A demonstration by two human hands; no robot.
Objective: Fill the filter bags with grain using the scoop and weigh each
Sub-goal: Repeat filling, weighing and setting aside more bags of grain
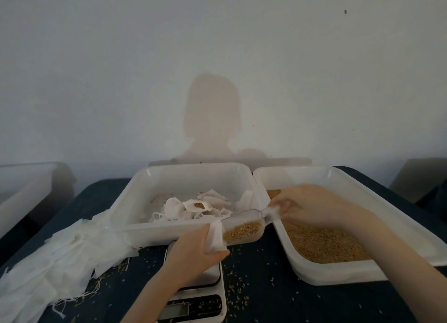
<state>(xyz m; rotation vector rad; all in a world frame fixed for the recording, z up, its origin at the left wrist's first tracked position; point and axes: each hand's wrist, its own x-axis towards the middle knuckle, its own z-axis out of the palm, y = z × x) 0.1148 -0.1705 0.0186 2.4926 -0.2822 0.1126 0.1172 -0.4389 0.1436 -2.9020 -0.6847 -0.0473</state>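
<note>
The person's left hand (193, 252) was wrapped around a white filter bag (215, 237), fingers curled about it and holding its mouth up above the scale (193, 296). The right hand (316, 205) gripped the handle of a clear scoop (244, 228), thumb and fingers closed on it, though blur hid the exact hold. The scoop's open end lay right against the bag's mouth, just past the left fingertips, and it was loaded with grain (242, 230).

Behind the right fingers sat the grain tray (362, 274), well stocked. Beyond the left fingers, the other tray (135, 201) held filled bags (193, 208), and a heap of empty bags (60, 259) lay off to the outer side of the left hand.

The risk, I judged, was spillage: the bag's mouth looked narrower than the scoop, and loose kernels (235, 289) were already scattered on the dark cloth beneath both hands. A quick tip, or a limp bag folding shut under the left fingers, would send grain onto the scale and spoil the reading.
</note>
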